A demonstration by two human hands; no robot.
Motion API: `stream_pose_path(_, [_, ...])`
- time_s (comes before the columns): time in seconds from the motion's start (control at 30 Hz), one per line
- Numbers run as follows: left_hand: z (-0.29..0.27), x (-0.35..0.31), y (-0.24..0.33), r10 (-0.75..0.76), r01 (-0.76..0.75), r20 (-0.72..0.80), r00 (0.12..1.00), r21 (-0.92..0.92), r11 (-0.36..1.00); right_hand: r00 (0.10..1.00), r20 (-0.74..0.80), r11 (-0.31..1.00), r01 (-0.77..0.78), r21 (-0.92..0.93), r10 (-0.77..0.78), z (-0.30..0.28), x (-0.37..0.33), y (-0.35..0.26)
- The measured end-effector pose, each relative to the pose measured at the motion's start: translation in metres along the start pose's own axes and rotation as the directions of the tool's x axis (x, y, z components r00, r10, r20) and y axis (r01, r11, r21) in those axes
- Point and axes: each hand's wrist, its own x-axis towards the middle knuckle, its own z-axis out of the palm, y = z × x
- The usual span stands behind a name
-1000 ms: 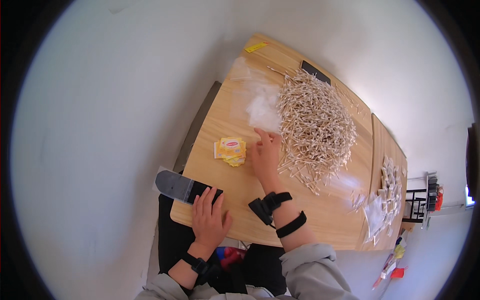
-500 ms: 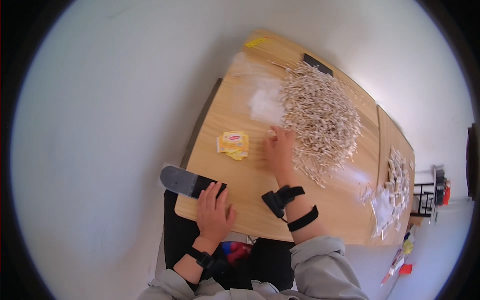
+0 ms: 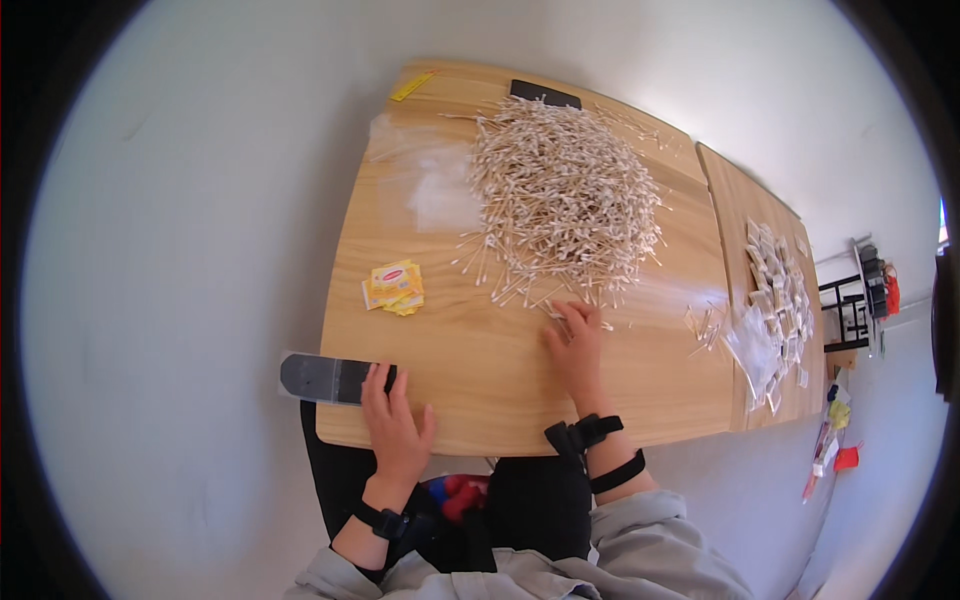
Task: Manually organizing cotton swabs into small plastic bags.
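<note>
Sleeves [image 3: 650, 530]: my grey ones, pushed up on both forearms.
Black straps [image 3: 583, 434]: one at my left wrist, two on my right forearm.
Left hand [image 3: 400, 440]: released, fingers spread and slightly bent, fingertips resting on the black end of the strip.
Dark strip [image 3: 325, 378]: in clear plastic, rounded at its left end, lying at the front left corner of the counter [image 3: 480, 375] and jutting past its left edge.
Right hand [image 3: 574, 365]: fingers loosely curled down at the near edge of the swab pile; can't tell if I'm pinching a swab.
Yellow cards [image 3: 395, 288]: small, uneven stack, beyond my left hand, well apart from both hands.
Loose swabs [image 3: 705, 327]: small scatter, right of my right hand.
Swab pile [image 3: 570, 200]: big jumbled heap, straight beyond my right hand; strays along its near edge.
Clear bags [image 3: 440, 195]: flat, overlapping, just left of the pile.
Side counter [image 3: 735, 215]: to my right, holds packed swabs [image 3: 778, 275] and clear plastic [image 3: 752, 345].
Black flat thing [image 3: 545, 95]: behind the pile, partly covered.
Yellow strip [image 3: 412, 86]: far left corner.
</note>
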Motion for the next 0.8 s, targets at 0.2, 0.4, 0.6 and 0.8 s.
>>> stream_pose_path(0.2, [0.027,0.034,0.056,0.14,-0.114,0.179,0.974,-0.148,0.982,0.984,-0.176,0.98,-0.012,-0.199,-0.024,-0.032,-0.007,-0.016])
stream_pose_path(0.4, [0.084,0.103,0.084,0.245,-0.228,0.143,0.959,-0.124,0.966,1.0,-0.009,0.995,0.01,-0.097,-0.011,-0.045,-0.008,0.027])
stream_pose_path(0.6, [0.115,0.119,0.064,0.361,-0.369,0.131,0.923,0.043,0.928,0.998,-0.049,0.998,-0.051,-0.023,0.05,-0.039,-0.021,0.007])
stream_pose_path(0.8, [0.096,0.098,0.053,0.416,-0.414,0.09,0.905,-0.037,0.909,0.996,-0.075,0.993,0.035,-0.112,-0.043,-0.021,-0.017,-0.011])
